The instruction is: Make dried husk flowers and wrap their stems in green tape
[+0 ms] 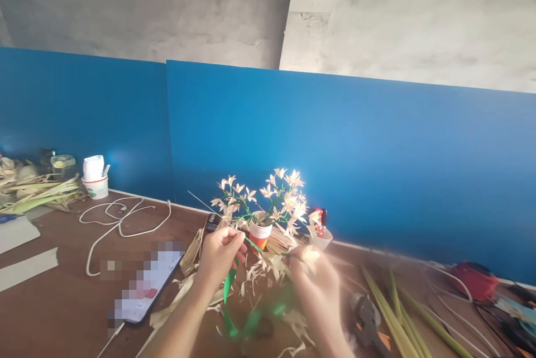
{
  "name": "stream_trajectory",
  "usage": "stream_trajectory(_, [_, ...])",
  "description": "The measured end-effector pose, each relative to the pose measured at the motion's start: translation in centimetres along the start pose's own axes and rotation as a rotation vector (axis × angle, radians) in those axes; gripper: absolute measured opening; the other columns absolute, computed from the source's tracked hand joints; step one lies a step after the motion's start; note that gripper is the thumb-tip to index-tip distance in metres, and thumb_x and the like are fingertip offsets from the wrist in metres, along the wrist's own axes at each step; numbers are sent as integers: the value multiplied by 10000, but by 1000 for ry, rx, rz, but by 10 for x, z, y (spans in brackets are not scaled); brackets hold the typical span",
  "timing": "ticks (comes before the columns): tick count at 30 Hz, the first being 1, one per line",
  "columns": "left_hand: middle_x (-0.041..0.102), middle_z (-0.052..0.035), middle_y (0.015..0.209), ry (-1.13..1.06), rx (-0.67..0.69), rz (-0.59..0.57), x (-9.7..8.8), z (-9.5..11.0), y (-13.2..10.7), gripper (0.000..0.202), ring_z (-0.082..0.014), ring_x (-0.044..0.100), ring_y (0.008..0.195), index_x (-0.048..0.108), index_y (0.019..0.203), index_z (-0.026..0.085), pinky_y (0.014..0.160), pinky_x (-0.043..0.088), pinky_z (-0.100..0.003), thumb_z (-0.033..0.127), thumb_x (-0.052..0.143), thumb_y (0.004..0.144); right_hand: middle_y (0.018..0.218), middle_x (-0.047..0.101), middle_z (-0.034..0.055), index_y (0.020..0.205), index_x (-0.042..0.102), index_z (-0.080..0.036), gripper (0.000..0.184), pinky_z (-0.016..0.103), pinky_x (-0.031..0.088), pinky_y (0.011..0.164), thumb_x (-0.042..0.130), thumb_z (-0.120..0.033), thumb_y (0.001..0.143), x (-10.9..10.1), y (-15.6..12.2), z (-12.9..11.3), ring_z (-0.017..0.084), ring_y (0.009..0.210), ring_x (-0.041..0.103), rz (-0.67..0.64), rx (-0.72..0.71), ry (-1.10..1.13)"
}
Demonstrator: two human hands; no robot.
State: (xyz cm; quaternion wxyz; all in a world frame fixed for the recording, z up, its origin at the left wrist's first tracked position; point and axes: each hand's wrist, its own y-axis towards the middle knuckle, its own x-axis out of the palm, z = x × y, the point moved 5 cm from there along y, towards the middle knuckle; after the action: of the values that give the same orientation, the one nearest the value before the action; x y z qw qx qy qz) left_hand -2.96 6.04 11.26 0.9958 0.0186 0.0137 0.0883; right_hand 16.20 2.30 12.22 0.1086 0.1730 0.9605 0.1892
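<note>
My left hand (221, 247) is closed in a pinch on a thin wire stem (253, 244) partly wrapped in green tape. The stem's bare wire end (204, 202) sticks out up and to the left. A loose green tape strip (228, 285) hangs below these fingers and curls, blurred, over the table. My right hand (315, 274), smeared by motion, is closed around the stem's other end, beside a pale flower shape. Just beyond both hands stands a paper cup (260, 230) holding several green stems with cream husk flowers (288, 199).
Dry husk scraps (190, 252) lie around the cup. A phone (146, 288) with a cable is at left, near a white cord (121, 224). On the right are a dark glue-gun-like tool (368, 319), long green leaves (393, 313) and a red object (473, 280). A blue partition (335, 146) stands behind.
</note>
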Motion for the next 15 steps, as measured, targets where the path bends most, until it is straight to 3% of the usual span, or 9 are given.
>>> stream_trajectory(3, [636,-4,540,-77,-33,-27,6,-3,-1,221,-101,543,404,598,618,157,367,363,-177,360,628,701,736,649,19,743,619,-218,82,289,420,636,546,-245,769,3,-9,-10,188,681,573,-7,-170,-29])
stream_trajectory(10, [627,6,550,-249,-125,-132,15,-13,-2,258,-79,510,375,598,662,146,351,327,-174,391,679,646,786,619,12,811,581,-237,113,310,414,686,528,-141,784,12,-10,-12,182,754,567,-176,-541,-189])
stream_trajectory(15, [624,7,569,-257,-113,-195,21,-13,-6,245,-83,522,385,577,668,159,338,312,-168,387,666,674,818,614,22,821,590,-246,144,352,403,723,530,-147,737,15,-13,-13,203,785,560,-202,-689,-336])
